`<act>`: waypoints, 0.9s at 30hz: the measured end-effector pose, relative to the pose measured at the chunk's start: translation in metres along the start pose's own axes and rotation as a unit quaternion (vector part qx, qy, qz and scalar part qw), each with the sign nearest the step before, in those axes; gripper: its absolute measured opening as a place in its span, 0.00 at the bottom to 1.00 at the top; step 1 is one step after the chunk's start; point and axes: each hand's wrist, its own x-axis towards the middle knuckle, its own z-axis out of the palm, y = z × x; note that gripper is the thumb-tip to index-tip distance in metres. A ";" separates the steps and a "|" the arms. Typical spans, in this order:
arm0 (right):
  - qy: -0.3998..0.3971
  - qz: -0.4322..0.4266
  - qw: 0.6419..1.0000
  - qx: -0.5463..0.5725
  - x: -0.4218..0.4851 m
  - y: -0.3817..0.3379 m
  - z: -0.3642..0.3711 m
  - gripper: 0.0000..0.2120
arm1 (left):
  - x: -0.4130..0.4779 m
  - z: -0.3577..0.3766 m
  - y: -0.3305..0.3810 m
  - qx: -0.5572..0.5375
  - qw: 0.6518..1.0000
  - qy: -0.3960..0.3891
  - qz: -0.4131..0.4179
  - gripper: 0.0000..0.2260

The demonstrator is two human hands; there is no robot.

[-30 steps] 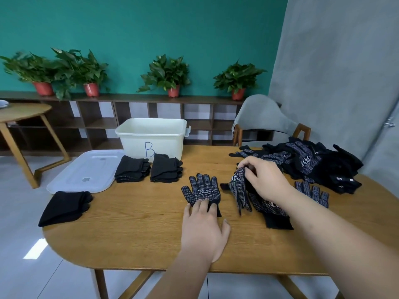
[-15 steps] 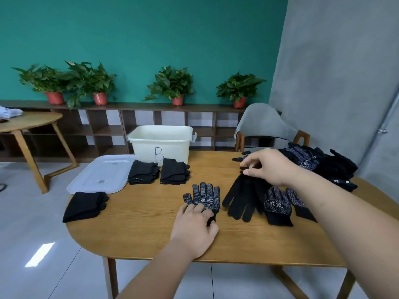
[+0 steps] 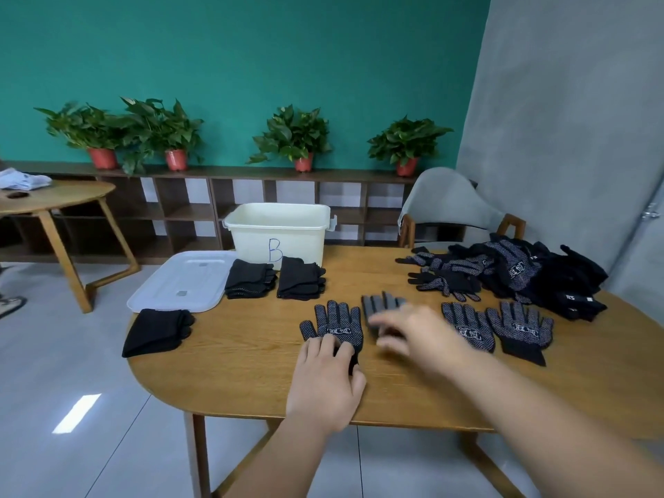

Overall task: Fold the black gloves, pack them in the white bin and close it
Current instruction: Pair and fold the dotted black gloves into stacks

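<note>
- The white bin (image 3: 280, 231) is sitting open at the back of the wooden table (image 3: 251, 375). A big blue letter "B" (image 3: 275, 249) is showing on its front wall.
- The white lid (image 3: 179, 282) is lying flat just left of the bin.
- One folded stack (image 3: 249, 278) and a second folded stack (image 3: 301, 278) of black gloves are sitting side by side right in front of the bin. A third folded stack (image 3: 158, 330) is lying further out in front of the bin and to its left.
- A dotted glove (image 3: 337, 325) is lying flat well in front of the bin. A white label with two signs is showing on it, but they are too small to read.
- The left hand (image 3: 325, 382) is pressing its fingers down on the cuff of this glove, not wrapping around it.
- The right hand (image 3: 413, 336) is reaching over a blurry grey glove (image 3: 382, 303) in front of the bin. It is too blurry to tell if it is gripping.
- Two more flat gloves (image 3: 467, 327) with the same label are lying in front of the bin, off to its right.
- A big glove heap (image 3: 521, 271) is piling up to the right of the bin.
</note>
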 end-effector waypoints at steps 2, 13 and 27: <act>-0.051 0.002 0.998 0.035 -0.020 -0.002 0.038 0.21 | 0.000 0.000 0.001 -0.002 1.000 0.006 -0.004 0.17; -0.121 0.182 0.976 -0.012 -0.024 -0.008 0.078 0.37 | 0.009 0.002 -0.002 0.022 0.990 -0.136 0.000 0.32; -0.035 0.166 0.985 -0.010 -0.038 -0.019 0.079 0.29 | 0.010 0.005 -0.002 0.032 0.990 -0.137 0.007 0.32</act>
